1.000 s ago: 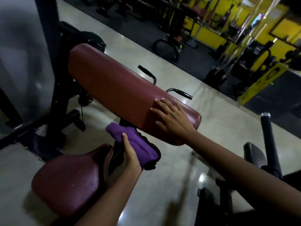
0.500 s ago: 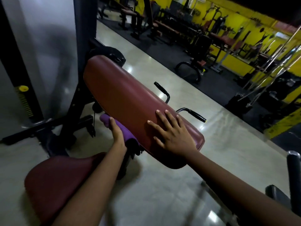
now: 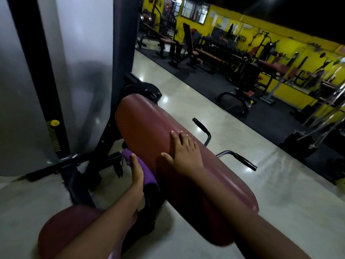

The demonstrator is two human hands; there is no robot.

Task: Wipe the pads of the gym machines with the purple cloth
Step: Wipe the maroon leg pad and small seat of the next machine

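- We see a glossy pale floor (image 3: 186, 116).
- Far right: black rubber mat (image 3: 265, 116) under a yellow painted wall (image 3: 291, 93).
- Near left: a smooth grey panel (image 3: 82, 53).

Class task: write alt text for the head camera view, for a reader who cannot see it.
A left hand holds a purple cloth against the near edge of a long maroon pad on a gym machine, while the right hand rests flat on top. A maroon seat sits below; more machines stand behind.
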